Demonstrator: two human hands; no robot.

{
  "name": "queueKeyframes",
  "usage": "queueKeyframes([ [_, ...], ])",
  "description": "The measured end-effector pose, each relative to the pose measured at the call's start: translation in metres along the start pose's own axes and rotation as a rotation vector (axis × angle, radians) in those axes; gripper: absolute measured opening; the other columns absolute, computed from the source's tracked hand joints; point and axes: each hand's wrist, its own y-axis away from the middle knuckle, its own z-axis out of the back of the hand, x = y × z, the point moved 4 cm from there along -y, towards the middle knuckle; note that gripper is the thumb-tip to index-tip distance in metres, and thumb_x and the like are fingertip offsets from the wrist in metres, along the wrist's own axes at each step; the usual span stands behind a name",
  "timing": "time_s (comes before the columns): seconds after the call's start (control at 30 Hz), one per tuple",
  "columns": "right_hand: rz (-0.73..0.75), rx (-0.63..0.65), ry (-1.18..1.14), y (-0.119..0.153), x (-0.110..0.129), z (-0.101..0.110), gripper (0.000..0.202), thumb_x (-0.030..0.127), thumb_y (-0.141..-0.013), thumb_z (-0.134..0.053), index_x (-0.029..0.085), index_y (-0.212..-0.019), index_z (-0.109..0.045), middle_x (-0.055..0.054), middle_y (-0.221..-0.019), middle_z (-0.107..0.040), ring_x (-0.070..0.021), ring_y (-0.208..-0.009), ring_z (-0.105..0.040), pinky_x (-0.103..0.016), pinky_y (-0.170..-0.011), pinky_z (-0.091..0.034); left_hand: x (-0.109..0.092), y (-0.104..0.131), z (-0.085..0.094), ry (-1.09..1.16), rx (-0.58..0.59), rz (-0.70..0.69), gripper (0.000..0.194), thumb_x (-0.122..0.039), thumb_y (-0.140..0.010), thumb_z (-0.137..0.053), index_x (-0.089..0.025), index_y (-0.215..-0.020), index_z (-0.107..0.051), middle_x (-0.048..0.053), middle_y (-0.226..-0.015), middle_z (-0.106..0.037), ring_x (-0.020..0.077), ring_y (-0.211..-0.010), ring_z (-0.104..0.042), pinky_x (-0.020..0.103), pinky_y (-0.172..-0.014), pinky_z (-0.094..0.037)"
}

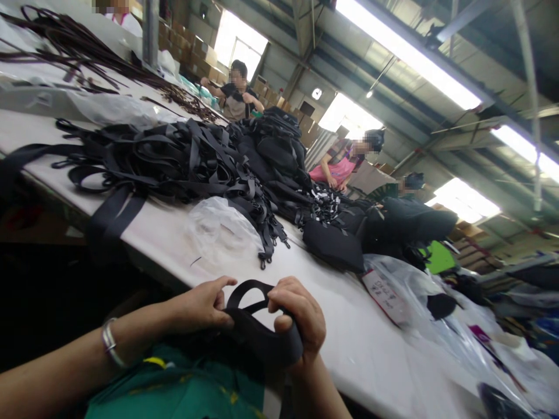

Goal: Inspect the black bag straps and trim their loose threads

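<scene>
A black webbing strap (271, 343) is looped between my hands, close to my body at the table's near edge. My right hand (303, 317) is closed around the loop, fingers curled over its upper part. At the loop's left end, my left hand (203, 305) pinches the strap low down, its index finger stretched out above. The lower part of the strap hangs in front of green clothing (174, 387) and is partly hidden in shadow. Beyond my hands lie a large heap of black straps (174, 157) with clips and a crumpled clear plastic bag (222, 227).
Black bags (334, 244) are piled along the white table (349, 343). Clear plastic with a handwritten label (384, 299) lies right. Brown strips (87, 46) cover the far left. Co-workers (238, 102) stand across the table, one in pink (334, 169).
</scene>
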Motion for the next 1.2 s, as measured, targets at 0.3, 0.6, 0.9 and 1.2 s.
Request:
queueKeyframes([
  [0.3,-0.011,0.008,-0.147,0.005,0.008,-0.006,0.027,0.033,-0.099,-0.054,0.021,-0.118,-0.068,-0.009,-0.079,-0.066,-0.0223,-0.072,-0.062,-0.042,-0.067,-0.055,-0.003,0.002,0.002,0.089,0.178,0.030,0.127,-0.026,-0.061,-0.078,-0.020,-0.159,0.003,-0.010,-0.067,-0.055,0.0163,-0.062,-0.059,0.022,-0.053,-0.038],
  [0.6,-0.034,0.087,-0.278,0.008,0.005,-0.008,0.031,0.043,-0.097,-0.057,0.021,-0.115,-0.070,-0.007,-0.072,-0.067,-0.0212,-0.066,-0.064,-0.039,-0.064,-0.058,0.007,0.000,0.003,0.243,0.526,-0.027,0.123,-0.028,-0.056,-0.087,-0.020,-0.158,-0.020,-0.010,-0.060,-0.048,0.0117,-0.054,-0.042,0.022,-0.050,-0.031],
  [0.9,-0.084,0.030,-0.318,0.004,0.003,-0.010,0.029,0.042,-0.100,-0.052,0.021,-0.111,-0.070,-0.006,-0.072,-0.068,-0.0208,-0.068,-0.067,-0.037,-0.066,-0.059,0.020,-0.007,-0.016,0.302,0.634,-0.072,0.090,-0.037,-0.053,-0.089,-0.019,-0.134,-0.054,-0.007,-0.068,-0.047,0.0102,-0.056,-0.042,0.021,-0.050,-0.031],
  [1.2,-0.095,0.024,-0.212,0.003,-0.004,0.001,0.022,0.034,-0.101,-0.052,0.022,-0.111,-0.068,-0.005,-0.072,-0.064,-0.0192,-0.067,-0.063,-0.036,-0.065,-0.053,-0.005,0.002,0.003,-0.123,0.414,-0.087,0.095,-0.033,-0.061,-0.081,-0.028,-0.148,-0.044,-0.004,-0.079,-0.057,0.0187,-0.074,-0.056,0.024,-0.063,-0.043],
])
